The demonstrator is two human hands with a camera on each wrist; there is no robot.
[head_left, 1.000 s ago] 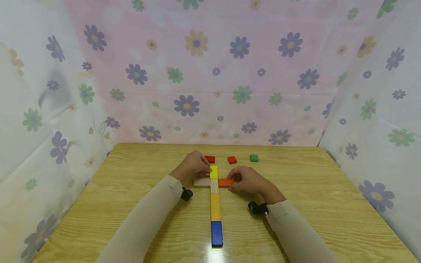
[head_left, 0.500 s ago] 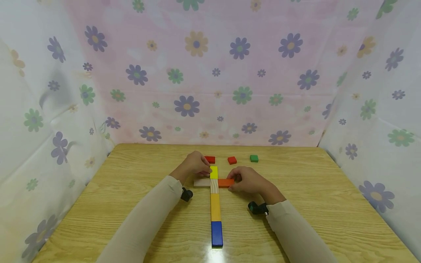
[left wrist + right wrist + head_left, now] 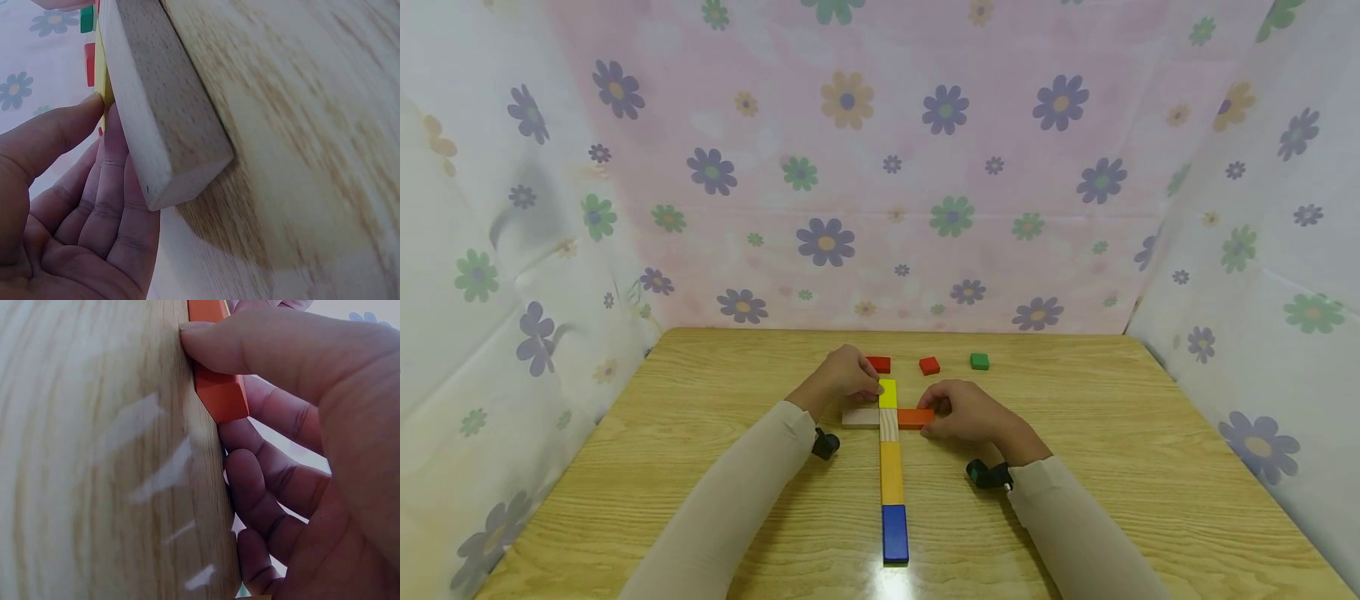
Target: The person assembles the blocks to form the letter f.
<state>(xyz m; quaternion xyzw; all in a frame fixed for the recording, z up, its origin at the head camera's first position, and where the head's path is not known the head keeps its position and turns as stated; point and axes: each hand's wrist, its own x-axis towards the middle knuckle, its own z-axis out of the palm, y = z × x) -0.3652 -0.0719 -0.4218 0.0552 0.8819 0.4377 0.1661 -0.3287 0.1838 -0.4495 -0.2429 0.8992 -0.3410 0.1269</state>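
A cross of wooden blocks lies flat on the table. My left hand (image 3: 848, 373) is at the upper arm, thumb and fingertips at the left edge of the yellow block (image 3: 888, 393). In the left wrist view the thumb tip touches that block, and the pale grey-beige block (image 3: 165, 106) partly hides the fingers. My right hand (image 3: 966, 410) pinches the outer end of the orange block (image 3: 913, 418) between thumb and index finger. Between the arms lies a striped natural-wood block (image 3: 888, 424). An amber block (image 3: 891, 472) and a blue block (image 3: 895, 533) run below it, end to end.
Behind the cross lie a red block (image 3: 879, 364), partly covered by my left hand, a small red block (image 3: 929, 365) and a small green block (image 3: 979, 361). Flowered cloth (image 3: 880, 192) encloses the wood-grain table (image 3: 715, 367) at the back and both sides.
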